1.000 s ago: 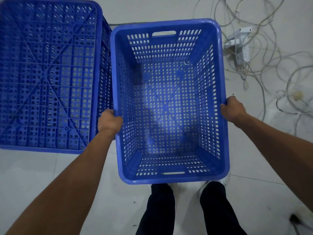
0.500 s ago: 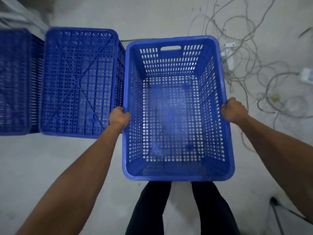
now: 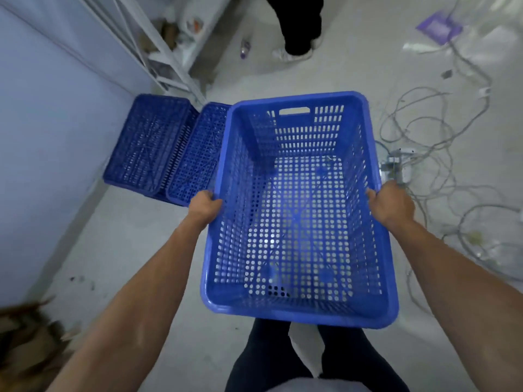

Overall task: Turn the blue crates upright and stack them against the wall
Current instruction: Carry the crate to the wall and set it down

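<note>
Clamped on the upright blue crate's (image 3: 297,216) long rims, left hand (image 3: 204,205) and right hand (image 3: 392,203) reach forward, arms outstretched.

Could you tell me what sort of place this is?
Probably a storeroom or workshop back room: bare pale floor, loose cables strewn around a power strip, a white metal rack, and overturned blue crates by the wall.

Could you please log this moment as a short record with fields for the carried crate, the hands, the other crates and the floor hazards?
carried crate: upright blue perforated plastic crate, empty, held above the floor
left hand: grips the crate's left long rim
right hand: grips the right long rim
other crates: two upside-down blue plastic crates side by side on the floor by the pale wall
floor hazards: tangle of loose grey cables to the right
bystander: another person's legs ahead
</note>
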{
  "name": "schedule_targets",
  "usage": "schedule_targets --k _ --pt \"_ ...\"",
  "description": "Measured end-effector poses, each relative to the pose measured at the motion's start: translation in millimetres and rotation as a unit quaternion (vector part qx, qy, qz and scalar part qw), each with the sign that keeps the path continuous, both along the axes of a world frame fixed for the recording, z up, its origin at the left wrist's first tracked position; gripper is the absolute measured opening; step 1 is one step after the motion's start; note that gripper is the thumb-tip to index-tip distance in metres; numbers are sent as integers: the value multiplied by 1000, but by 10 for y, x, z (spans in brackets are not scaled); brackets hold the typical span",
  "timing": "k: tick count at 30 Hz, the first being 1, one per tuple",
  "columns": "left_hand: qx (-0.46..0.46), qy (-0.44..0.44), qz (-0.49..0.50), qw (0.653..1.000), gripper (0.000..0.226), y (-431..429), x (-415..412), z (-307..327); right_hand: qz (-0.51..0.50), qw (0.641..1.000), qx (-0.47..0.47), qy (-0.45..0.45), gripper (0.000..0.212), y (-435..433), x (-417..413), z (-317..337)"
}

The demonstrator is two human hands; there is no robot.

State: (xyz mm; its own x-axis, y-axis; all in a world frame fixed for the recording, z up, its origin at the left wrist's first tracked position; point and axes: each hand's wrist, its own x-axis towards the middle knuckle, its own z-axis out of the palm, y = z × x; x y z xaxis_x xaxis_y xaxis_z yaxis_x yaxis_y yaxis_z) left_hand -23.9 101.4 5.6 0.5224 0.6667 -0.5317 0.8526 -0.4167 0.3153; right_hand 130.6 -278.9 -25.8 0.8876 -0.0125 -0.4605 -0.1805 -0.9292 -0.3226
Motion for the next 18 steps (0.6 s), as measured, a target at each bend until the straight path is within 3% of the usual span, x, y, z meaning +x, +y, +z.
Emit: schedule_targets --k 6,12,18 --pt "62 -14 49 997 20 106 -682 865 113 992 38 -41 48 480 -16 673" --pt "92 -15 138 986 29 447 -1619 1339 229 969 72 -65 44 1375 -214 1107" --pt "110 -16 226 968 31 845 -2719 1431 298 944 117 -85 40 2412 -786 1380"
